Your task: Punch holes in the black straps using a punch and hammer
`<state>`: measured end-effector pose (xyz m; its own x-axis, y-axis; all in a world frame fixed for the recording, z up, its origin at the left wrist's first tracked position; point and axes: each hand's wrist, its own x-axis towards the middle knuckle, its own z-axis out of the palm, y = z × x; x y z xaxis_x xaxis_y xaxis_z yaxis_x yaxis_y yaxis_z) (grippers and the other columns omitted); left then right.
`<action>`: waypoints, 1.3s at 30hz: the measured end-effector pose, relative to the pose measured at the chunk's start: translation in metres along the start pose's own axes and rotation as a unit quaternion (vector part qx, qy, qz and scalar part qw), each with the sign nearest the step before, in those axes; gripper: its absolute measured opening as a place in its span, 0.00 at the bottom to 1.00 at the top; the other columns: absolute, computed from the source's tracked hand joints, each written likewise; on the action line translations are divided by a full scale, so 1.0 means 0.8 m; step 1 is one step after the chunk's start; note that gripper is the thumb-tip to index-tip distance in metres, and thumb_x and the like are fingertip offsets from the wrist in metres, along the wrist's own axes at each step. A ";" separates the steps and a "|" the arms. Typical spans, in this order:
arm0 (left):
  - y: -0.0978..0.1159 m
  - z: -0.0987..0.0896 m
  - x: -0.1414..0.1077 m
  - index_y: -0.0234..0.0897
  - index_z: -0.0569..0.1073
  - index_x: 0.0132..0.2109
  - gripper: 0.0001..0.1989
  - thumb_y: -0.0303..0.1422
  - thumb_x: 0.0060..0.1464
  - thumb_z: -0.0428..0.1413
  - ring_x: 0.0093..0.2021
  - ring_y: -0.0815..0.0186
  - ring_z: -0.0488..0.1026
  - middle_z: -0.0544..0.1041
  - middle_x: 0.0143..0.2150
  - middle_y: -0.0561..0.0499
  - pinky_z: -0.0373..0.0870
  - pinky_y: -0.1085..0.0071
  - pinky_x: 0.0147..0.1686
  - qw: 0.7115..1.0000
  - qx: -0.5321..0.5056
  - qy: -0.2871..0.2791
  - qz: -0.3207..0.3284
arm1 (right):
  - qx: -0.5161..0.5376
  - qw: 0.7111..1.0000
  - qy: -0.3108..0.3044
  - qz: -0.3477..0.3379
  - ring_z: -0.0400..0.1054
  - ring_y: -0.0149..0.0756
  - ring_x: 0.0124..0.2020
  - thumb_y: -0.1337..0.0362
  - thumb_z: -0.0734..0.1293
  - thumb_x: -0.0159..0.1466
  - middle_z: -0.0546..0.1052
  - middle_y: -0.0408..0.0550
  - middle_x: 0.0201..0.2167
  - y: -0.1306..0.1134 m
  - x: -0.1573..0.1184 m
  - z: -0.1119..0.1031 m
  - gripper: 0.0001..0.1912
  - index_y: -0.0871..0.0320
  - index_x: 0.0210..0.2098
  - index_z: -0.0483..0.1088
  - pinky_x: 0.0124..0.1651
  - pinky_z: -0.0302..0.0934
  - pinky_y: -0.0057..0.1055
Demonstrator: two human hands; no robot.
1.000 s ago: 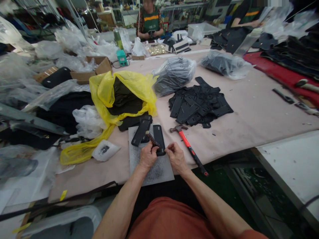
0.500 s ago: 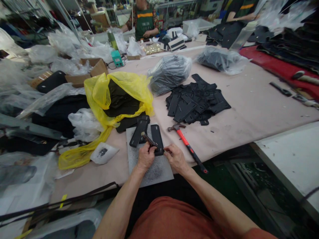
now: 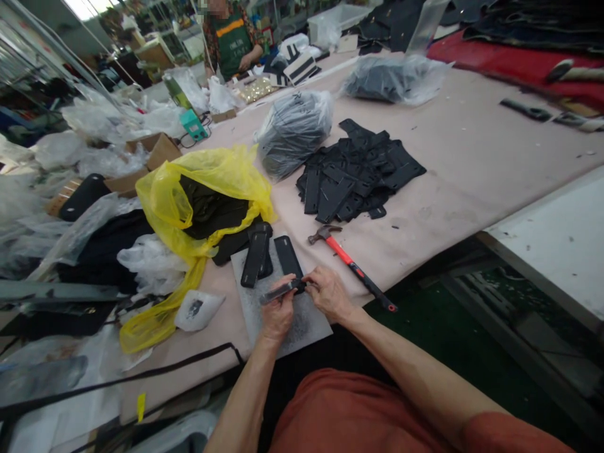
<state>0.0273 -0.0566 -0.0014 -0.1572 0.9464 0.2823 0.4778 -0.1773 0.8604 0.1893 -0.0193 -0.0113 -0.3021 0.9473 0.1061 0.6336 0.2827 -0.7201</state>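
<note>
My left hand is closed on a flat black strap piece, thumb on top, holding it tilted over a speckled grey board. At the strap piece's right end, the fingers of my right hand are pinched together. What lies between those fingertips is too small to make out. Just beyond my hands, another black strap piece lies on the board. To its left, a few similar pieces overlap each other. A claw hammer with a red and black handle rests right of the board.
A heap of black pieces lies beyond the hammer. Left of it are a yellow plastic bag with dark pieces inside and a clear stuffed bag. The table's front edge runs close to my forearms. Another person stands across the table.
My left hand has turned the strap piece flatter, and its right end now meets my right fingertips. The view has swung, shifting the table's contents leftward.
</note>
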 end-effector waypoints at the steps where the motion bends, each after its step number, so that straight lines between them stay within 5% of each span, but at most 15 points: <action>1: -0.002 0.002 0.000 0.38 0.76 0.46 0.09 0.31 0.59 0.55 0.48 0.62 0.76 0.80 0.46 0.47 0.74 0.62 0.51 1.000 0.010 -0.013 0.012 | -0.001 1.000 -0.001 0.002 0.66 0.37 0.40 0.70 0.67 0.59 0.73 0.46 0.35 0.000 0.000 0.000 0.10 0.53 0.40 0.74 0.44 0.57 0.34; 11: -0.007 0.000 0.001 0.38 0.76 0.45 0.09 0.32 0.59 0.55 0.45 0.60 0.77 0.81 0.43 0.48 0.75 0.59 0.50 0.998 0.066 -0.024 -0.001 | 0.022 0.999 0.028 0.025 0.67 0.39 0.40 0.70 0.65 0.58 0.74 0.48 0.37 -0.006 -0.008 -0.002 0.11 0.58 0.41 0.67 0.45 0.55 0.35; 22: -0.007 0.001 -0.002 0.38 0.75 0.46 0.09 0.32 0.59 0.55 0.47 0.61 0.77 0.80 0.45 0.47 0.74 0.59 0.51 0.998 0.057 -0.029 0.012 | -0.018 1.000 -0.010 0.014 0.66 0.41 0.45 0.69 0.66 0.60 0.74 0.48 0.41 -0.006 -0.004 -0.008 0.21 0.53 0.53 0.67 0.47 0.54 0.35; 33: -0.015 0.003 0.000 0.40 0.73 0.46 0.08 0.31 0.61 0.51 0.48 0.63 0.76 0.79 0.47 0.47 0.76 0.61 0.50 0.995 0.058 -0.068 0.047 | -0.028 0.999 -0.026 0.018 0.66 0.42 0.45 0.68 0.66 0.61 0.75 0.50 0.41 -0.006 -0.002 -0.010 0.21 0.53 0.54 0.68 0.46 0.54 0.36; 39: -0.012 0.006 0.008 0.38 0.75 0.45 0.09 0.30 0.59 0.53 0.46 0.61 0.78 0.81 0.43 0.48 0.76 0.60 0.49 0.993 0.106 -0.041 0.033 | -0.027 0.999 -0.029 0.020 0.66 0.41 0.44 0.68 0.66 0.61 0.74 0.50 0.40 -0.006 -0.002 -0.011 0.21 0.53 0.54 0.68 0.46 0.54 0.36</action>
<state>0.0256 -0.0480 -0.0099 -0.0528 0.9550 0.2917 0.6574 -0.1867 0.7300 0.1932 -0.0204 -0.0020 -0.3157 0.9481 0.0375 0.6833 0.2546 -0.6843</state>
